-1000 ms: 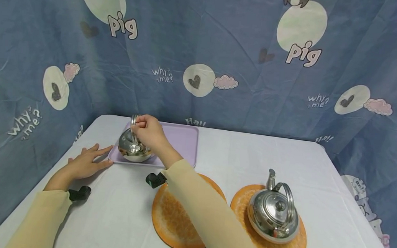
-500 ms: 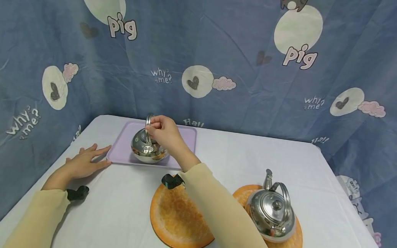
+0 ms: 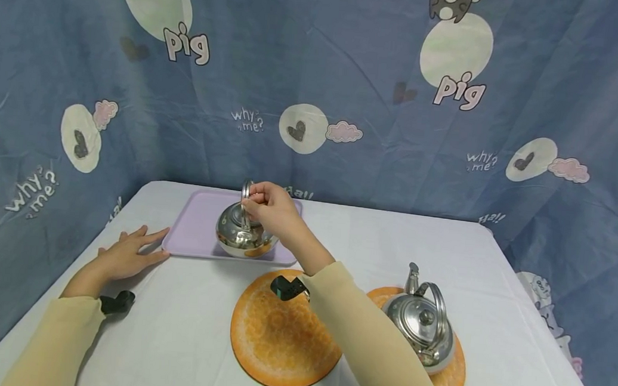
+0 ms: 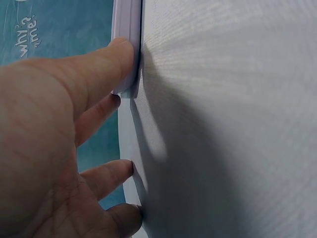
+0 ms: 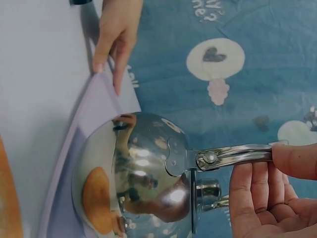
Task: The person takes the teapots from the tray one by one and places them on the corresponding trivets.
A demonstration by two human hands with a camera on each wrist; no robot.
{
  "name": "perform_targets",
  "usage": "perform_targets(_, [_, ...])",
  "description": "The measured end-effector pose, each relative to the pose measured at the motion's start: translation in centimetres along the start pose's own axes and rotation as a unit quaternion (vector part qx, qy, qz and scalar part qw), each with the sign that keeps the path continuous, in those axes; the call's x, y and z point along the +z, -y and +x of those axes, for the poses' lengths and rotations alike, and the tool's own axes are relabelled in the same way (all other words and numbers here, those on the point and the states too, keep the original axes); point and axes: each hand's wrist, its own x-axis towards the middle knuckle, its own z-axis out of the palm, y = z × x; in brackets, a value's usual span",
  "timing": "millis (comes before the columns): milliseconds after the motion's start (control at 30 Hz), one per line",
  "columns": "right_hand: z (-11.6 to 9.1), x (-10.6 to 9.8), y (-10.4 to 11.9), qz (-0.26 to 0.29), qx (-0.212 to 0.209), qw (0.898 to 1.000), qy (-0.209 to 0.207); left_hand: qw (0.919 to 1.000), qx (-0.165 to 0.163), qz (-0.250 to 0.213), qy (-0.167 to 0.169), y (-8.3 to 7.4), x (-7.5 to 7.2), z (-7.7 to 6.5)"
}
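My right hand (image 3: pixel 277 213) grips the arched handle of a shiny steel kettle (image 3: pixel 244 235), fingers curled under it and thumb on top in the right wrist view. The kettle is upright over the right part of a lilac tray (image 3: pixel 190 226); whether its base touches the tray, I cannot tell. At the tray's near left corner my left hand (image 3: pixel 124 256) lies with spread fingers. In the left wrist view its thumb (image 4: pixel 121 52) presses the tray's edge, and other fingertips touch the white cloth.
A second steel kettle (image 3: pixel 422 329) stands on an orange-slice round mat (image 3: pixel 452 376) at the right. Another such mat (image 3: pixel 282 340) lies in front of the tray, partly under the right forearm. A blue printed curtain (image 3: pixel 342 177) hangs behind the table (image 3: pixel 181 327).
The right hand has carried the kettle from the tray's left side rightward across it. The left hand has stayed at the tray's corner. The head view has shifted slightly.
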Motion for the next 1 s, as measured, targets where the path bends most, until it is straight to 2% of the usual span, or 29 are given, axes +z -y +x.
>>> perform_targets(200, [-0.9, -0.6, 0.5, -0.006, -0.011, 1.0, 0.003, 1.0, 0.0, 0.0, 0.001, -0.1, -0.1, -0.2])
perform_targets(467, [-3.0, -1.8, 1.1, -0.011, -0.018, 1.0, 0.006, 1.0, 0.002, -0.003, 0.004, -0.2, -0.2, -0.3])
perform_targets(1000, [-7.0, -3.4, 0.4, -0.007, -0.034, 0.999, 0.0, 1.0, 0.006, -0.001, 0.001, 0.3, 0.1, 0.2])
